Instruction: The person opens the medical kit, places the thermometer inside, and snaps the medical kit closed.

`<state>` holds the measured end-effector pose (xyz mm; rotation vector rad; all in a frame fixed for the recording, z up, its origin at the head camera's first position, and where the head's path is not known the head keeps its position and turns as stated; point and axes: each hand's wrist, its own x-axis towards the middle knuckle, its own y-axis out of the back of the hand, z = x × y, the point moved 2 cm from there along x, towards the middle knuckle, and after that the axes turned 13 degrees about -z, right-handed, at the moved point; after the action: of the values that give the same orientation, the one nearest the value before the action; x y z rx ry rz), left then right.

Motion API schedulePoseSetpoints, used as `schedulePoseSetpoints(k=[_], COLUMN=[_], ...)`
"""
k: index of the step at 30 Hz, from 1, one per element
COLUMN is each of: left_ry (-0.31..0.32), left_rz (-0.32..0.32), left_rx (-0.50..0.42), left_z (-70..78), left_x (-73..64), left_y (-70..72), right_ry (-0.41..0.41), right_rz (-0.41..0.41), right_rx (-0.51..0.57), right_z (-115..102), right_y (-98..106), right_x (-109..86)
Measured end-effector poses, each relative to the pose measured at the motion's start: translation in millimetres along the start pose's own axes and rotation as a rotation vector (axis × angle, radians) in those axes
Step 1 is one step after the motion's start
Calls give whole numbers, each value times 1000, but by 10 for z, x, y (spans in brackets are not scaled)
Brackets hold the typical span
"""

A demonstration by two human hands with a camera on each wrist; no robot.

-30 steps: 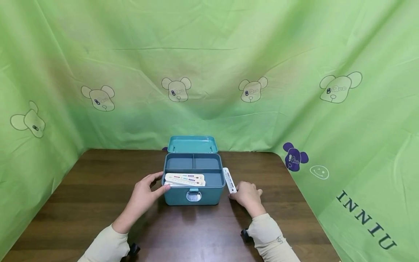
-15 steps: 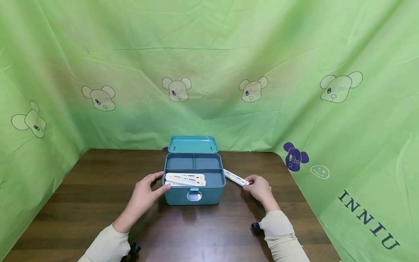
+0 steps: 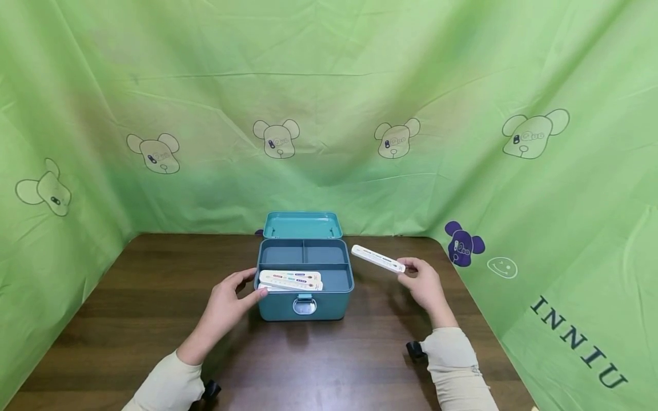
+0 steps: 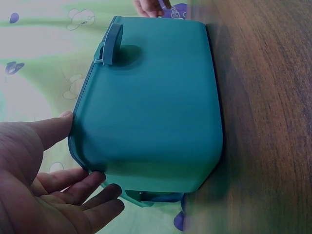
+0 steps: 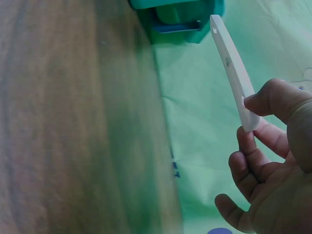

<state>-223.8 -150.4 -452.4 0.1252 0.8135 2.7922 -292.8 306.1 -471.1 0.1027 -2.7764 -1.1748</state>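
A teal storage box (image 3: 329, 307) stands on the table with its lid (image 3: 303, 226) raised behind it. My left hand (image 3: 226, 303) grips its front left corner, thumb on the front rim and fingers along the left side. In the left wrist view those fingers (image 4: 100, 195) are lightly curled beside the side wall. Several slim white plastic strips (image 3: 288, 281) with coloured print lie in the front compartment. To the right of the box, my right hand (image 3: 424, 283) pinches one end of another white strip (image 3: 377, 258), raised above the table and pointing toward the box.
Two smaller compartments (image 3: 280, 251) lie at the back of the box. A metal-look latch (image 3: 304, 307) hangs on its front. The dark wooden table (image 3: 319, 371) is bordered by a green printed cloth (image 3: 329, 188) at back and sides.
My right hand has moved right and up with the white strip, which has swung from steep to nearly level and left the table. My left hand and the box have stayed put.
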Motion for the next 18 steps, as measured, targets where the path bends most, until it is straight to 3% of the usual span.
schedulePoseSetpoints(k=[8, 18], left_ry=[-13, -13], left_rz=[6, 9], left_rx=[9, 12], left_z=[13, 13], left_x=[-6, -3], left_y=[8, 11], right_ry=[53, 197], right_rz=[59, 19], right_rx=[95, 97], right_z=[-126, -362], right_y=[123, 141], right_x=[-55, -99])
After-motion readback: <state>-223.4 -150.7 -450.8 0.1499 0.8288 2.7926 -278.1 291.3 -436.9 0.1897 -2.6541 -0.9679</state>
